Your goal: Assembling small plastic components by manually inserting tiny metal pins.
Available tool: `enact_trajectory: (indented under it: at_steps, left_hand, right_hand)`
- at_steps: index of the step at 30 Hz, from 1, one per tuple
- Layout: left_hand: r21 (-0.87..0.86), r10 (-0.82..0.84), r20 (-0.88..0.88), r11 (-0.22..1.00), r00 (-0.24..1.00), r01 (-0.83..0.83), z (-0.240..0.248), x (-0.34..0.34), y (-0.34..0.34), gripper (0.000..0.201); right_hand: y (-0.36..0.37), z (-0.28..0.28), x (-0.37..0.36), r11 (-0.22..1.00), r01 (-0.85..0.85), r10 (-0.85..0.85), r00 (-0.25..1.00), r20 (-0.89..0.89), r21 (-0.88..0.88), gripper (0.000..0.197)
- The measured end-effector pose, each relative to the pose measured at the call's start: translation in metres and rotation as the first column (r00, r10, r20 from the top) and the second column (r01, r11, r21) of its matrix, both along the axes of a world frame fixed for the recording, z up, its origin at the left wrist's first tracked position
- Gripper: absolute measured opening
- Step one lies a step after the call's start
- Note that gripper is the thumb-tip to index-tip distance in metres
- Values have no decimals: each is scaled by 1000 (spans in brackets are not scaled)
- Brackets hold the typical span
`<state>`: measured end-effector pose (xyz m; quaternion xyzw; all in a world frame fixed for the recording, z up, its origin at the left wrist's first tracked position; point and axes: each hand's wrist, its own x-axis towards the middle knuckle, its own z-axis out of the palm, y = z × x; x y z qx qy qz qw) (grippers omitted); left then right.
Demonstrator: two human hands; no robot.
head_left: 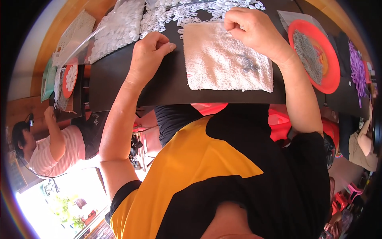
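A white terry cloth (223, 59) lies on the dark table in front of me. A few small grey metal-looking pieces (248, 63) are gathered on its right half. Above the cloth's far right part, my right hand (254, 30) is closed in a pinch; whatever its fingertips hold is too small to make out. To the left of the cloth, my left hand (149, 53) is closed too, thumb against curled fingers, and its contents are hidden. Beyond both hands spread many small white oval plastic pieces with holes (171, 16), some near the cloth's far edge.
At the left lies a clear plastic bag full of white pieces (117, 30). An orange-red plate (334, 69) with a heap of grey pieces stands at the right, with purple strands (357, 67) farther out. A person in a striped shirt (59, 149) sits at the left; another is at the right edge.
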<state>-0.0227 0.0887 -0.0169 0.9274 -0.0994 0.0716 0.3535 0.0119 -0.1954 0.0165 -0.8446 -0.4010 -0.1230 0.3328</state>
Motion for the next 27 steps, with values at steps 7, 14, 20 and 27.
enact_trajectory:
  at_steps: [7,14,20,27]
  left_hand:
    - [-92,-104,19,990,994,105,-6,-5,-8,14]
    - [-61,-164,297,980,941,191,5,-4,-49,10]
    - [-457,-186,-36,877,982,149,26,-13,-105,12]
    - [-715,-99,-83,699,992,10,21,-9,-107,13]
  right_hand:
    - [-1,12,-2,985,69,-67,998,19,-156,3]
    - [-7,22,-5,998,-27,36,988,-153,58,1]
    - [-7,4,9,901,34,219,827,-519,433,7]
    - [1,26,-8,810,230,245,703,-668,539,12]
